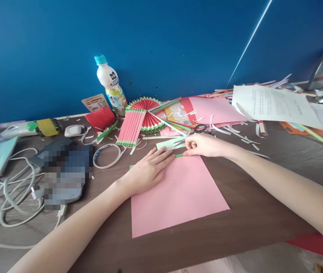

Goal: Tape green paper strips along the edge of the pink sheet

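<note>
A sheet of pink paper (pixel 178 193) lies flat on the brown table. A narrow green paper strip (pixel 179 155) runs along its far edge, partly covered by my hands. My left hand (pixel 150 168) rests flat on the sheet's far left part, fingers stretched out. At the far right corner my right hand (pixel 201 145) is closed, thumb and fingers pinching the end of the green strip. Just behind it are scissors (pixel 202 129) with dark handles, their blades over a pale green paper piece (pixel 165 144). To the left of these sits a roll of tape (pixel 107 156).
A red pleated paper fan (pixel 147 108) and a folded pink paper piece (pixel 132 127) lie behind my hands, near a bottle (pixel 111 85) at the blue wall. White paper scraps (pixel 235 132) are scattered right. Left are a phone (pixel 73 170) and white cables (pixel 6 189).
</note>
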Demonstrator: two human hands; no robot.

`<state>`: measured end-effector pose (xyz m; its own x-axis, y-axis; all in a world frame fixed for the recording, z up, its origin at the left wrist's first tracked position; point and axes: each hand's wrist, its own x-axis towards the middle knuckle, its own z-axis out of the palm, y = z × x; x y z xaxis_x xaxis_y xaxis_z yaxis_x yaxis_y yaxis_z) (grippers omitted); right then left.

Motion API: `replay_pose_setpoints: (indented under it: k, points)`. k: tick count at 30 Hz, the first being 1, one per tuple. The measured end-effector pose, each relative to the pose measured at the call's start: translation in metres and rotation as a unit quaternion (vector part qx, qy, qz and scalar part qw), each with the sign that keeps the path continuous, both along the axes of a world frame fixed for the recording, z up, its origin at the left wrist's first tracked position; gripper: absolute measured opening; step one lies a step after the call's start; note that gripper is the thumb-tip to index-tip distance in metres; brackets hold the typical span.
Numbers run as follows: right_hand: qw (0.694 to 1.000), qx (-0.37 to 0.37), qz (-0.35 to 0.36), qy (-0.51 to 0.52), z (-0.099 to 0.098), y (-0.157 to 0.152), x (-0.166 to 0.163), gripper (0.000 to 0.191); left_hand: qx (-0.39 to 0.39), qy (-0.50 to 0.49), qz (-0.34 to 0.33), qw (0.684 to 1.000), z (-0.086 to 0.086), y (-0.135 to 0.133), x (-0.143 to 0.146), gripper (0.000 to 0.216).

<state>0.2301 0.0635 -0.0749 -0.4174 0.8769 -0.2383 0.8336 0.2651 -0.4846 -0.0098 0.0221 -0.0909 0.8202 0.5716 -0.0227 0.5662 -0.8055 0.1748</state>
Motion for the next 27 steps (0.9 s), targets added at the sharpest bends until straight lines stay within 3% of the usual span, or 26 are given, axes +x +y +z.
replay_pose_setpoints:
  k: [13, 18, 23, 27]
  points:
    - [1.000, 0.002, -0.010, 0.012, -0.002, 0.001, -0.002, 0.032, -0.011, 0.014, -0.020, 1.000, 0.001, -0.002, -0.001, 0.060]
    - [1.000, -0.019, -0.002, 0.016, 0.002, 0.004, 0.005, 0.029, 0.031, -0.050, 0.009, 0.998, 0.000, 0.003, -0.004, 0.045]
    - [0.999, -0.038, -0.001, 0.005, 0.011, 0.004, 0.011, 0.025, 0.041, -0.154, 0.121, 0.980, 0.008, 0.015, -0.010, 0.034]
    - [0.998, 0.022, -0.026, 0.060, 0.008, 0.004, 0.008, 0.021, 0.042, -0.215, 0.252, 0.943, 0.023, 0.025, -0.022, 0.034]
